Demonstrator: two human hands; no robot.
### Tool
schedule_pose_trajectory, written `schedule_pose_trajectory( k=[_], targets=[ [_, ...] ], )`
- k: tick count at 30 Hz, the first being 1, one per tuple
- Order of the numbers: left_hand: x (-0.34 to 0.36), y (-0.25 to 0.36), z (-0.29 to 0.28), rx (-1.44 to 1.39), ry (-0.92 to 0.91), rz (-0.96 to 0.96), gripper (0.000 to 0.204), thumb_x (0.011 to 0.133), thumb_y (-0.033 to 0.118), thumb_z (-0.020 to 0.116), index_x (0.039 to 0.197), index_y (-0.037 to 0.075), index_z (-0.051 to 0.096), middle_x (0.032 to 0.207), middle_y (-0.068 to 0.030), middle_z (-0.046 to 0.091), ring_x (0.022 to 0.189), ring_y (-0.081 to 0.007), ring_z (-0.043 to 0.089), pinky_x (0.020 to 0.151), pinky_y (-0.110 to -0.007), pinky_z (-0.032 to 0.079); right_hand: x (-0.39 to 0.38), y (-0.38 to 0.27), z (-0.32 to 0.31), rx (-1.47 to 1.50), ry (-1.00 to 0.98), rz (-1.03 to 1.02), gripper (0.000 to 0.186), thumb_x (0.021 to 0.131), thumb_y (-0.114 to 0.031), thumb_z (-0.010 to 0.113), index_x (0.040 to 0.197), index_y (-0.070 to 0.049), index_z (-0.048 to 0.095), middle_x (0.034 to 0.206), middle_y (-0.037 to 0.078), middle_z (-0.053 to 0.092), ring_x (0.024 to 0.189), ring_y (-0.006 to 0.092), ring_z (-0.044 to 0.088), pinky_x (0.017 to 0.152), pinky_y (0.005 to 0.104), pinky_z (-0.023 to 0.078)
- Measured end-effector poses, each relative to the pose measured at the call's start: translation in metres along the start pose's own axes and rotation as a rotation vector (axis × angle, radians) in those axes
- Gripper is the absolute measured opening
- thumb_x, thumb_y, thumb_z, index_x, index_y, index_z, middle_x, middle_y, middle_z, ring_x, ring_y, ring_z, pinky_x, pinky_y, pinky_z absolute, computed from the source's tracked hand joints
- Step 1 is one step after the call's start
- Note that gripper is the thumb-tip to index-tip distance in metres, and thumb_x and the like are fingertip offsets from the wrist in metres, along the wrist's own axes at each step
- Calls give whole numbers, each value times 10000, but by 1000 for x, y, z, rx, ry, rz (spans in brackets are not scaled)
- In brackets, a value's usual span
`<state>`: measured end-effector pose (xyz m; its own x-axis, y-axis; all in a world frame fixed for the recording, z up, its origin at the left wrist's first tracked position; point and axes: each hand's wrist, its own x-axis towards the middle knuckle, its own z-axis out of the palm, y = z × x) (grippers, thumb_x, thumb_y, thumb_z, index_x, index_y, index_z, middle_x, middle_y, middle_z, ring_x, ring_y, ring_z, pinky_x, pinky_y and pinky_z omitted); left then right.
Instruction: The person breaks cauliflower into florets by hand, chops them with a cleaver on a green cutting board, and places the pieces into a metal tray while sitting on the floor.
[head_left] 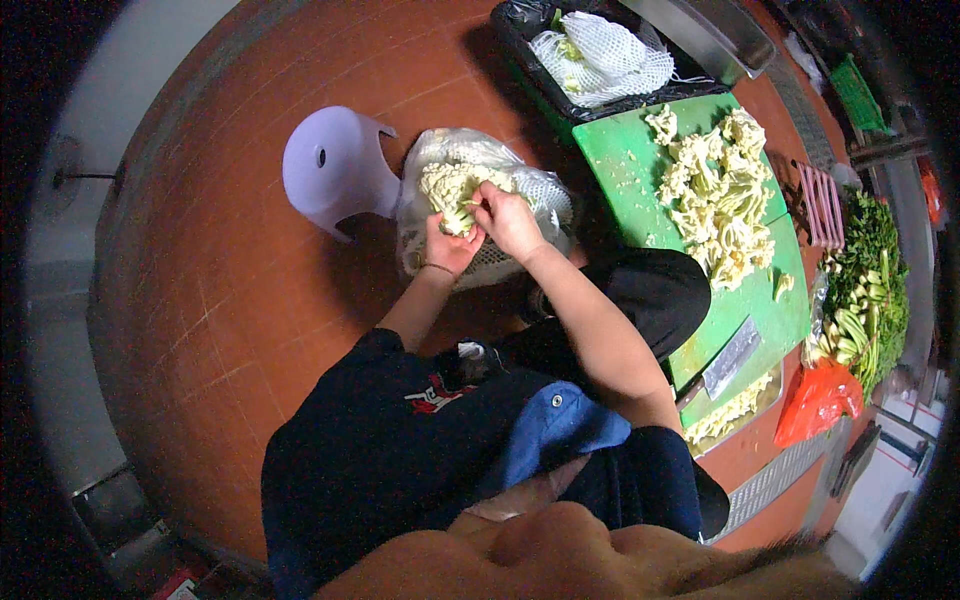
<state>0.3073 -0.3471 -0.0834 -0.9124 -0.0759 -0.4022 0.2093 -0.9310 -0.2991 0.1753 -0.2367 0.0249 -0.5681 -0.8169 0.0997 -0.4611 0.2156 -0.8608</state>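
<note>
I am feeling the cauliflower point(447, 187) crumbly and knobbly, matt cream, under my left hand point(449, 246) and right hand point(508, 222). The bag point(470, 152) around it is looking like thin clear plastic, crinkled and shining faintly. The stool point(331, 170) beside it is showing as smooth pale plastic with a soft sheen. The floor point(230, 300) is looking like matt reddish tile, scuffed with pale scratches. The cutting board point(625, 160) is appearing as green plastic, dull and speckled with crumbs. The cleaver point(732, 356) on it is glinting as bare grey metal. The white netting point(600, 55) in the black bin is looking like soft foam mesh.

Stool point(330, 170) crowds left — bare floor point(230, 330) nearer.
</note>
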Motion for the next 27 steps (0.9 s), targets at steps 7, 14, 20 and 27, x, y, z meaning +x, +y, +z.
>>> schedule_pose_trajectory(
  k=[7, 14, 20, 27],
  targets=[
    [5, 8, 4, -297, -239, -259, 500, 904, 414, 561, 1283, 90, 588, 1264, -56, 638, 1161, -240, 587, 1036, -407, 457, -1, 10, 12, -144, -3, 169, 269, 844, -206, 734, 957, 15, 631, 846, 248, 693, 838, 402, 702, 729, 469, 567],
    [31, -11, -2, 507, 283, 500, 447, 919, 414, 585, 1206, 75, 637, 1158, -70, 694, 1058, -238, 640, 958, -394, 505, -11, -11, 6, -572, -218, 24, 210, 863, -232, 621, 871, -56, 736, 851, 194, 733, 806, 331, 732, 746, 458, 587],
    [32, 4, 30, 614, 313, 514, 439, 943, 416, 568, 1183, 58, 648, 1147, -78, 692, 1025, -231, 657, 875, -398, 557, -24, 19, 44, -482, -112, 11, 191, 867, -268, 646, 914, -132, 772, 793, 185, 714, 757, 362, 713, 737, 469, 581],
    [12, 14, 74, 490, 206, 554, 357, 949, 320, 596, 1258, 141, 586, 1209, -34, 641, 1137, -226, 577, 966, -373, 484, -13, 47, 27, -294, -218, 226, 338, 804, -152, 746, 1142, -160, 742, 1152, 172, 687, 1049, 342, 669, 929, 440, 533]
  ],
)
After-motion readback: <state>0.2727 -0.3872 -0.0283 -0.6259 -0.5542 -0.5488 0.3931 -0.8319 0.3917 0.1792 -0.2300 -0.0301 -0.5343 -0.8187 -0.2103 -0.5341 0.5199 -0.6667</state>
